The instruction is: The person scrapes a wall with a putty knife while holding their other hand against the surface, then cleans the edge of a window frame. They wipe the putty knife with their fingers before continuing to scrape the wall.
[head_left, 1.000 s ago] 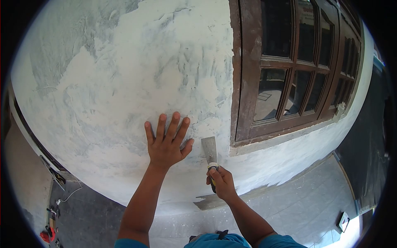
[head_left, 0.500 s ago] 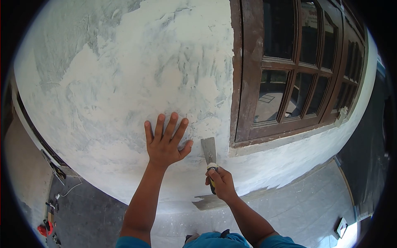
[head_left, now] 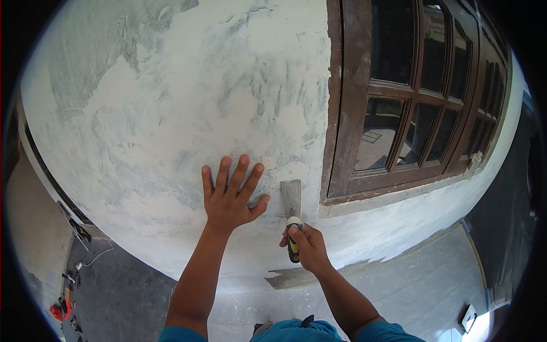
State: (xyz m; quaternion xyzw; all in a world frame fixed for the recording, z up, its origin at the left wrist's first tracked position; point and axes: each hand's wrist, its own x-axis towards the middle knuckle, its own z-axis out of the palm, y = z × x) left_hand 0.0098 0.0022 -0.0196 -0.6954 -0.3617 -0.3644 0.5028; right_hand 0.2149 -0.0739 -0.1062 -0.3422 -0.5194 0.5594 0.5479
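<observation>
My left hand (head_left: 231, 196) lies flat on the patchy white wall (head_left: 171, 131), fingers spread and pointing up. To its right, my right hand (head_left: 307, 248) is wrapped around the black and yellow handle of a putty knife (head_left: 291, 198). The knife's broad grey blade points upward, its tip over the wall between my left hand and the window frame. White filler is smeared around the top of the handle. Grey streaks and rough filler patches show across the wall above both hands.
A brown wooden window (head_left: 393, 114) with several glass panes fills the upper right, its sill just right of the blade. Grey sheeting (head_left: 399, 285) covers the floor below. Red and dark items (head_left: 60, 309) lie at the lower left, and a small framed object (head_left: 468, 319) at the lower right.
The putty knife has shifted slightly up the wall, with its handle tilting more into view. My left hand stays flat in place, and the view has turned a little.
</observation>
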